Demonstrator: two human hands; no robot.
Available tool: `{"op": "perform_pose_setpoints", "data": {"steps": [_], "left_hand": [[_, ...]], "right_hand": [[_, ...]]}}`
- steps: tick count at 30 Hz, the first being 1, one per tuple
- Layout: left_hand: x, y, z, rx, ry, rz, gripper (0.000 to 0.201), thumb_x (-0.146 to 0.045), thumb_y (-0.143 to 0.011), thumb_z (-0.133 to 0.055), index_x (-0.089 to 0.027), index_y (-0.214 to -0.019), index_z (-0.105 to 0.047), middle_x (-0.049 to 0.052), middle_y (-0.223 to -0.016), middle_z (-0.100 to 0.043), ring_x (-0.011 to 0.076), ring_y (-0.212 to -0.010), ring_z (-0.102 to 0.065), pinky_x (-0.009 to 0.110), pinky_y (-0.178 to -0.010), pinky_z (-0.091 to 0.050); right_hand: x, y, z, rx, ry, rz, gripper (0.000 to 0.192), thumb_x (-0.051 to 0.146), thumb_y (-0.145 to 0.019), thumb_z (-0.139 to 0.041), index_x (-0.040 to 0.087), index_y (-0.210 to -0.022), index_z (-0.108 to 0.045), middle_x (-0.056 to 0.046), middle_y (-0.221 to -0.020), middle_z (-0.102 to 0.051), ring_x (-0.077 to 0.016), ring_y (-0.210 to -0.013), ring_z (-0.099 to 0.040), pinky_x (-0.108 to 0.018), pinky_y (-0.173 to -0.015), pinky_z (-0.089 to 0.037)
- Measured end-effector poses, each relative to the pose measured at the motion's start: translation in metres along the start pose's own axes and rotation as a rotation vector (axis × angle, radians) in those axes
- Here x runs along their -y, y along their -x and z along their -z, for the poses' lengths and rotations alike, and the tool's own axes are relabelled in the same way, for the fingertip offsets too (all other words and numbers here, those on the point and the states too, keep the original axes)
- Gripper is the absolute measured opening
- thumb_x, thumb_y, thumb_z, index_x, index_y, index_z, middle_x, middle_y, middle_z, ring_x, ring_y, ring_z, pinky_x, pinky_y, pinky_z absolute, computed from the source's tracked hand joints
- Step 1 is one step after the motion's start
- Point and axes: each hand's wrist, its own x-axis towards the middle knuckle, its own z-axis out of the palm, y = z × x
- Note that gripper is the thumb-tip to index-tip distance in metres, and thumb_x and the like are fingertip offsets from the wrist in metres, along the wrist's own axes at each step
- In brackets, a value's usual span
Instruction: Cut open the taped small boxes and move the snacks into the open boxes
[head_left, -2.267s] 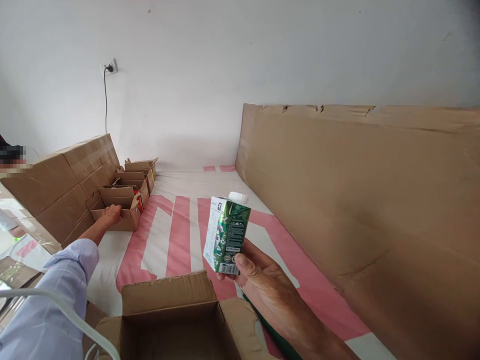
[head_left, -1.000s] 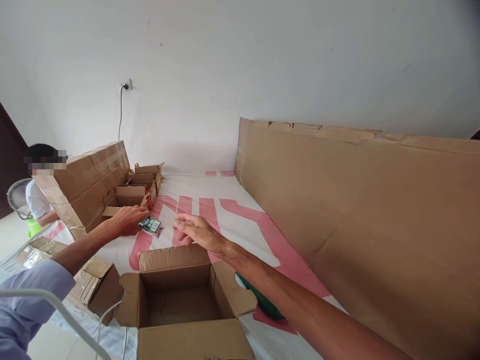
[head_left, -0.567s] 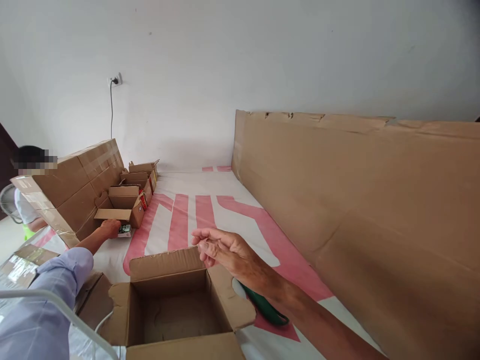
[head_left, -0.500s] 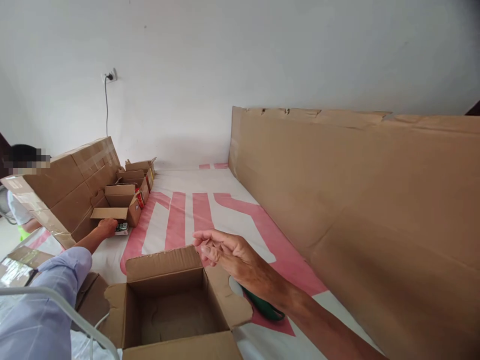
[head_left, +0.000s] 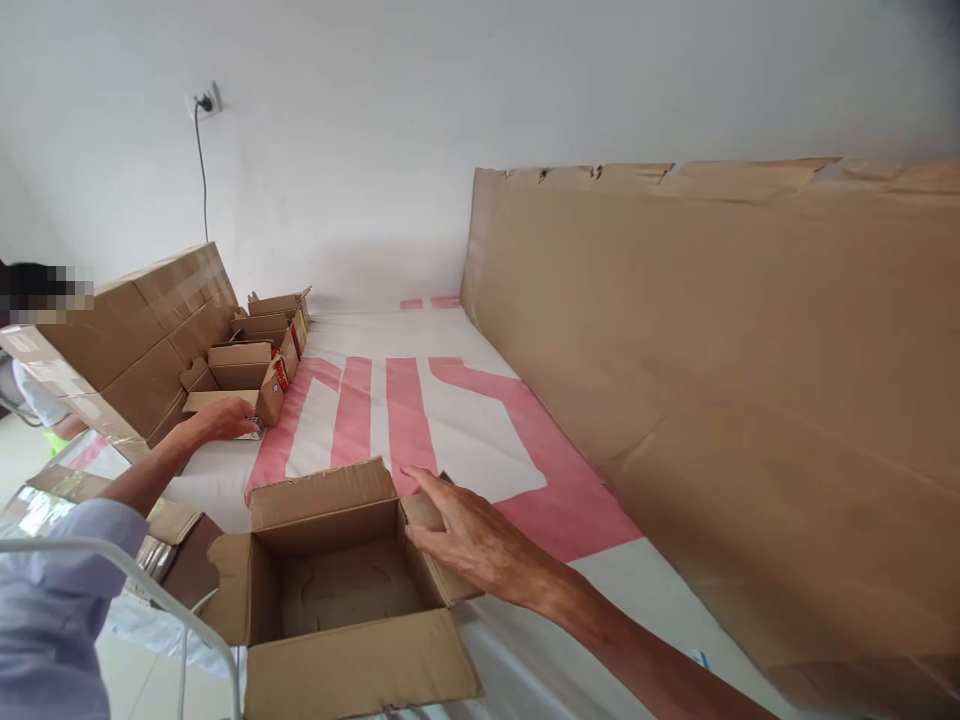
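At the left, my left hand [head_left: 225,418] reaches out with its fingers curled down over a small printed box [head_left: 255,431]. This box lies in front of a small open carton [head_left: 240,372], and my fingers hide much of it. Nearer to me is a larger open cardboard box [head_left: 352,665] with its flaps folded out and a bare inside. My right hand [head_left: 469,535] is over its right flap, thumb and index finger spread apart, holding nothing that I can see. A small dark tip [head_left: 446,478] pokes out behind that hand; what it belongs to is hidden.
Several small cartons [head_left: 276,305] line a long taped cardboard box [head_left: 150,330] at the left. A tall cardboard panel [head_left: 697,380] borders the right side of the pink-and-white sheet [head_left: 405,400]. A white metal bar [head_left: 142,578] crosses the lower left; another person [head_left: 45,400] is partly visible beyond.
My right hand has lowered onto the larger box's right flap, which now tilts down. The green object under my right wrist no longer shows. My left hand has shifted right over the small box.
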Motion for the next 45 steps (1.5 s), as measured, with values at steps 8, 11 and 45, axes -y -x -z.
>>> {"op": "perform_pose_setpoints", "data": {"steps": [8, 11, 45], "left_hand": [[-0.032, 0.126, 0.028, 0.156, 0.370, -0.298, 0.065, -0.067, -0.093, -0.063, -0.027, -0.145, -0.064, 0.007, -0.129, -0.077, 0.0279, -0.112, -0.072, 0.031, -0.092, -0.053], [-0.050, 0.134, 0.018, 0.048, 0.285, -0.391, 0.069, -0.068, -0.093, -0.065, -0.032, -0.152, -0.057, 0.007, -0.153, -0.063, 0.0322, -0.138, -0.059, 0.035, -0.109, -0.046], [0.063, 0.058, -0.053, -0.035, -0.353, 0.104, 0.019, -0.021, -0.092, -0.069, -0.019, -0.108, -0.079, 0.019, -0.119, -0.080, 0.0385, -0.119, -0.073, 0.047, -0.097, -0.050]], "right_hand": [[-0.015, -0.054, 0.002, -0.042, -0.295, -0.134, 0.031, 0.033, -0.065, -0.070, 0.019, -0.092, -0.077, -0.003, -0.088, -0.079, -0.0231, -0.078, -0.069, -0.032, -0.068, -0.051], [-0.019, -0.081, -0.009, -0.151, -0.368, -0.159, 0.034, 0.032, -0.059, -0.070, 0.018, -0.090, -0.076, -0.002, -0.085, -0.077, -0.0209, -0.075, -0.067, -0.030, -0.065, -0.049], [-0.007, -0.167, -0.131, 0.039, -0.237, 0.057, 0.054, 0.032, -0.086, -0.073, 0.023, -0.139, -0.064, -0.012, -0.133, -0.068, -0.0227, -0.102, -0.070, -0.035, -0.084, -0.060]]}}
